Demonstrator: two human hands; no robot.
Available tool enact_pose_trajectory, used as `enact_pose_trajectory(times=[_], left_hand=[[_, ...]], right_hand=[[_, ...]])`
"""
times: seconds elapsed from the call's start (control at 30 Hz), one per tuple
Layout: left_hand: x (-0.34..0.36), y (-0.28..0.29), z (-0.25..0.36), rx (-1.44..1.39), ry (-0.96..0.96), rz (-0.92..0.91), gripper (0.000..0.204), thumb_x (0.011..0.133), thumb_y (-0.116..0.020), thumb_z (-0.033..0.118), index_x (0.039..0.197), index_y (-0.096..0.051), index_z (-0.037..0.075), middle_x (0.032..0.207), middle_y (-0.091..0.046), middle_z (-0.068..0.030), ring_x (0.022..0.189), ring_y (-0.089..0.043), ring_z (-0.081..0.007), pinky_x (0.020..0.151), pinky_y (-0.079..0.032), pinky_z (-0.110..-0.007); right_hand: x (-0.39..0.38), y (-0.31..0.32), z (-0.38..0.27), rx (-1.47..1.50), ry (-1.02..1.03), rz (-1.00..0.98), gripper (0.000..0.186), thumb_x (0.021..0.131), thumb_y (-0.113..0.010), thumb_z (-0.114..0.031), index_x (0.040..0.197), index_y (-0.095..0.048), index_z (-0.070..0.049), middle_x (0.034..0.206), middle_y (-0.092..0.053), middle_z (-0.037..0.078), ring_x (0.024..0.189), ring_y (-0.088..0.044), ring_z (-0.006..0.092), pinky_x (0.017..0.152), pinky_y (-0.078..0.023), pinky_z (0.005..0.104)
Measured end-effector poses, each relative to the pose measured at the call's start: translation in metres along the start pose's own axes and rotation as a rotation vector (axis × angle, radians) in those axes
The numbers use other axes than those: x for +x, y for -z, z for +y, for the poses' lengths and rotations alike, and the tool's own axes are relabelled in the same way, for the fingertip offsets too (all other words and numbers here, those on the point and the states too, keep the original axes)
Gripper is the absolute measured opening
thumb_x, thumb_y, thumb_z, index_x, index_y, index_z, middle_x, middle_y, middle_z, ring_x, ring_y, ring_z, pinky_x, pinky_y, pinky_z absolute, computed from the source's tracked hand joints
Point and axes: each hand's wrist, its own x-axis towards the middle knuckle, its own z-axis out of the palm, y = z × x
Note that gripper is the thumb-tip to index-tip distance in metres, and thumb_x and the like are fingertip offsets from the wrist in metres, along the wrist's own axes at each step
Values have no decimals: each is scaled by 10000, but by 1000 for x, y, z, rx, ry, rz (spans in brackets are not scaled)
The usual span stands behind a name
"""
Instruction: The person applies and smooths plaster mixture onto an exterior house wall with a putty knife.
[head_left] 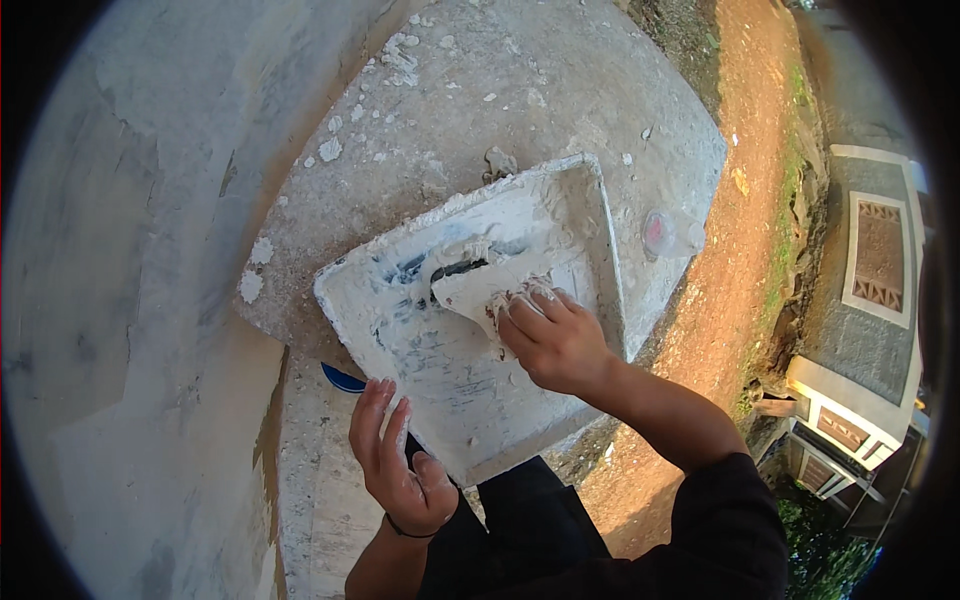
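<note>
A shallow rectangular tray (470, 468), its walls caked with white putty, lies at an angle before me. My right hand (565, 345) is closed around the handle of a putty-smeared scraper (468, 293). The scraper's wide blade is over the tray floor, near a dark scraped patch; wet putty coats my fingertips. At the tray's near-left edge is my left hand (400, 465), fingers apart and flecked with white. Whether its fingertips touch the tray I cannot tell. Just beyond them shows a blue curved edge (343, 377) of something mostly hidden.
Beneath the tray is a grey concrete slab (450, 110) spattered with dried putty. A clear plastic bottle (672, 235) lies near its right edge. A grey plastered wall (120, 250) rises on the left. Reddish dirt ground (745, 200) and low buildings (870, 260) are to the right.
</note>
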Motion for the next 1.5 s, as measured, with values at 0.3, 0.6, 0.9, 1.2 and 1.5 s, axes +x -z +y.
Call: enact_pose_trajectory(times=[0.3,0.6,0.9,1.2,1.5], left_hand=[[-2,-7,2,0,23,3,519,695,-383,89,1161,-451,-127,1227,-464,-286,1167,-451,-413,1000,-347,-490],[-3,-9,1,-43,43,20,482,717,-386,90,1146,-471,-112,1228,-463,-271,1171,-441,-407,997,-342,-493],[-12,1,-4,-42,49,27,534,673,-380,63,1167,-450,-126,1232,-462,-281,1179,-448,-403,1011,-343,-476],[-9,-6,2,-107,70,24,467,703,-387,83,1117,-488,-110,1222,-464,-261,1181,-419,-411,990,-334,-518],[-10,1,0,-77,80,6,490,687,-386,78,1129,-479,-111,1231,-458,-264,1190,-410,-413,994,-332,-516]], right_hand=[[-3,-1,-2,59,134,8,201,692,-573,-159,865,-640,-80,906,-585,39,863,-587,195,751,-506,334],[2,-8,15,85,98,-30,217,698,-570,-151,889,-623,-62,915,-563,39,890,-571,203,757,-498,333],[-13,7,24,13,-79,31,336,609,-615,-85,940,-610,-31,904,-548,97,892,-568,288,756,-491,364],[20,-27,8,142,-243,93,263,607,-608,-32,869,-586,-40,829,-520,88,813,-561,284,715,-485,350],[0,-2,1,13,-58,96,244,692,-567,-124,924,-613,-64,923,-560,59,882,-575,237,719,-502,327]])
